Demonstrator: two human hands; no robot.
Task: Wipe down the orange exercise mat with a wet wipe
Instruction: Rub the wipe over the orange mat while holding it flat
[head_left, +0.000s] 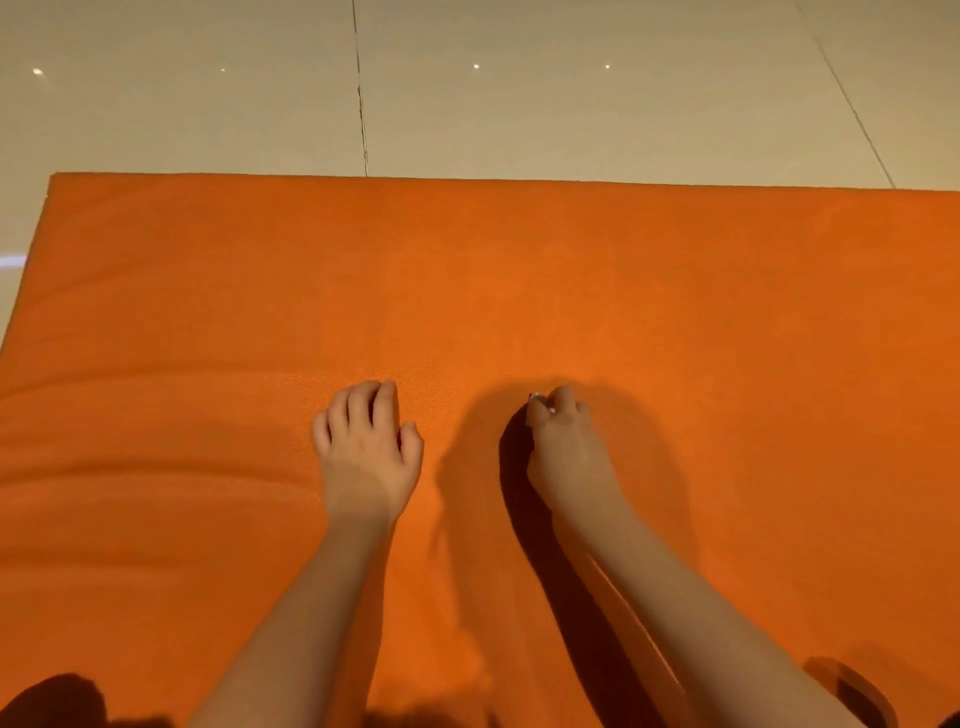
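Orange padded covering is lying under both hands. The orange exercise mat (519, 270) is extending well beyond the fingertips to its far edge, outward past the left hand to its left edge, and past the right hand out of view. Pale tiled floor (571, 104) is showing beyond that far edge.

The left hand (366, 447) is resting on the mat with its fingers loosely bent. Its fingertips are touching the surface and it is holding nothing. The right hand (563, 447), near it, is bunching its fingers round the wet wipe (540, 402). Only a small white scrap is showing at the fingertips, so how much of the wipe is meeting the mat cannot be told.

The step in hand is judged to be a wiping stroke in the zone directly ahead of the right hand. Most of the mat is probably awaiting coverage. Good execution is calling for:

- spreading the wipe flatter under the fingers, since a bunched wipe is cleaning only a narrow track;
- bracing with the left hand, as the surface is rippling outboard of it and is likely to creep;
- working in overlapping passes from the far edge back toward the wrists.
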